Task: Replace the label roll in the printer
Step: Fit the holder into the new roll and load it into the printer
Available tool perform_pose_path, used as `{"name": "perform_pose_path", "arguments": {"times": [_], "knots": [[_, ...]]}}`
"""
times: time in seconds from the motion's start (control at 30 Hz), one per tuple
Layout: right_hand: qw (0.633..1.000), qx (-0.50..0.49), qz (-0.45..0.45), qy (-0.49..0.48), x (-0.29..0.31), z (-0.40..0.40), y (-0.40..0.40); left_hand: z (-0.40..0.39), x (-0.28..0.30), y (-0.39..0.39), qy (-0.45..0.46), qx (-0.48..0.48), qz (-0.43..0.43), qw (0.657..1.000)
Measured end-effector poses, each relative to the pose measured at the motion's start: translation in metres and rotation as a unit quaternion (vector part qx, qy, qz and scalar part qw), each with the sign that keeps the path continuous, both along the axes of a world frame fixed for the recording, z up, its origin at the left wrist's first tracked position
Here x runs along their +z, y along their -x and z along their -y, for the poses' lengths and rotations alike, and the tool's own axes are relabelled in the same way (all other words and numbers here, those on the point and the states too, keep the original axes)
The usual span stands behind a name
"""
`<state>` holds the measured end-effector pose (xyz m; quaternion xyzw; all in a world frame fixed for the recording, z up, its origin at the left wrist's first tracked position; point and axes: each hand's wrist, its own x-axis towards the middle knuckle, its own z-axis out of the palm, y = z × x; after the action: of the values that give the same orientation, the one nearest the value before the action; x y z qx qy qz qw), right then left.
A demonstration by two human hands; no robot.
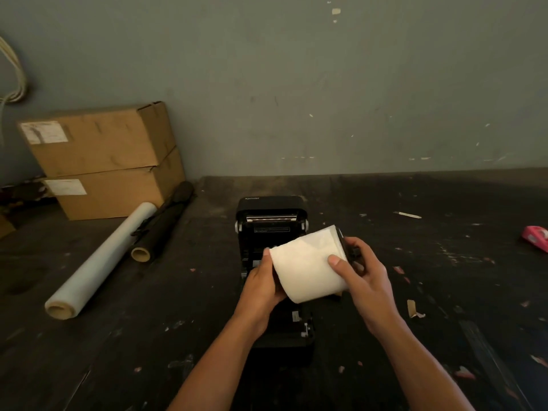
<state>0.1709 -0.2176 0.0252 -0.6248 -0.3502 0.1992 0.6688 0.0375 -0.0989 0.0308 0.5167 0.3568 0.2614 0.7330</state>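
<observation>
— Sitting between both hands, the white label roll is held just above the open black printer, tilted so its right end is higher and farther away. Does either hand let go of it?

— No. The left hand grips the roll's near left end, thumb up along the paper's edge, and the right hand is wrapped on the right end, thumb pressed on the paper and fingers curled round a dark piece at the roll's end face. What that piece is cannot be told.

— And the printer itself?

— It stands on the dark, scuffed table with its lid swung up and back, a metal strip showing under the lid's edge. The roll and hands hide most of the open bay.

— What else lies on the table?

— Well to the left, a roll of clear film lies beside a dark roll with a cardboard core. Behind those, two cardboard boxes are stacked against the grey wall. Near the right edge sits a pink object, and paper scraps are scattered about
</observation>
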Motion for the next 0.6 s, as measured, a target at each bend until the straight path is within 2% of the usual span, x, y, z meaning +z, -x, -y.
{"name": "perform_pose_path", "arguments": {"times": [0.07, 0.2, 0.3, 0.47, 0.6], "knots": [[0.999, 0.01, 0.038, 0.009, -0.002, -0.005, 0.009, -0.003, -0.004, 0.012, 0.048, 0.013, 0.03, 0.998], [0.996, 0.009, 0.086, 0.029, -0.007, -0.018, 0.03, -0.009, -0.014, 0.035, 0.064, 0.019, 0.04, 0.997], [0.997, 0.004, 0.065, 0.036, -0.008, -0.025, 0.042, -0.022, -0.018, 0.056, 0.089, -0.014, 0.065, 0.994], [0.999, -0.003, 0.025, 0.045, -0.01, -0.034, 0.06, -0.037, -0.024, 0.073, -0.012, -0.075, 0.03, 0.997], [0.996, -0.031, 0.042, 0.069, -0.014, -0.04, 0.074, -0.038, -0.034, 0.072, -0.015, -0.05, 0.018, 0.998]]}}
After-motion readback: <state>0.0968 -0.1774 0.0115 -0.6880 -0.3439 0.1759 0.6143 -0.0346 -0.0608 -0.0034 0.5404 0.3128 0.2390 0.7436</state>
